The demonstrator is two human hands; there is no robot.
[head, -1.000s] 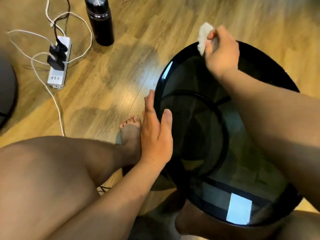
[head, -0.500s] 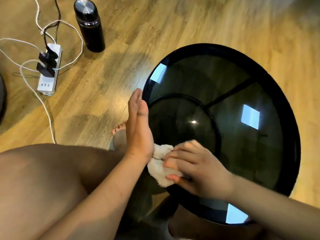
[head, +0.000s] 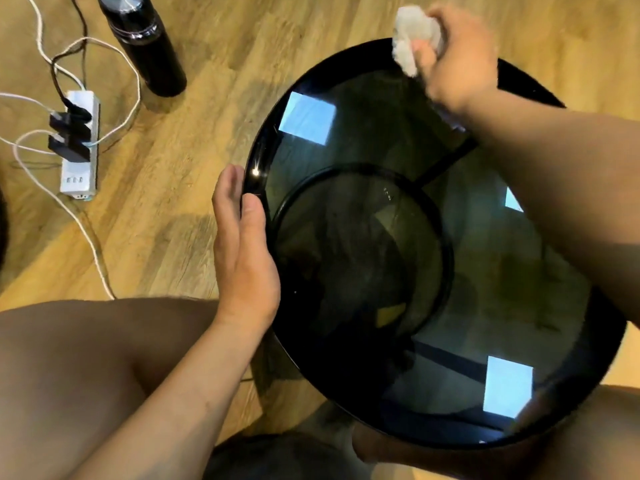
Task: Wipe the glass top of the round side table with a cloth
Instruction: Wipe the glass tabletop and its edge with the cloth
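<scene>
The round side table [head: 363, 140] has a dark glass top in a black rim and fills the right of the view. My right hand [head: 457, 60] grips a crumpled white cloth [head: 410, 32] at the table's far rim. My right forearm crosses above the glass. My left hand [head: 242, 251] lies with straight fingers against the table's left rim, thumb on top of the edge.
A black bottle [head: 145, 43] stands on the wooden floor at the far left. A white power strip [head: 79, 147] with black plugs and white cables lies left of it. My bare knees are below the table's near edge.
My right hand has swept the cloth from the near left edge, next to my left hand, across the glass to the far rim. My left hand has stayed on the left rim.
</scene>
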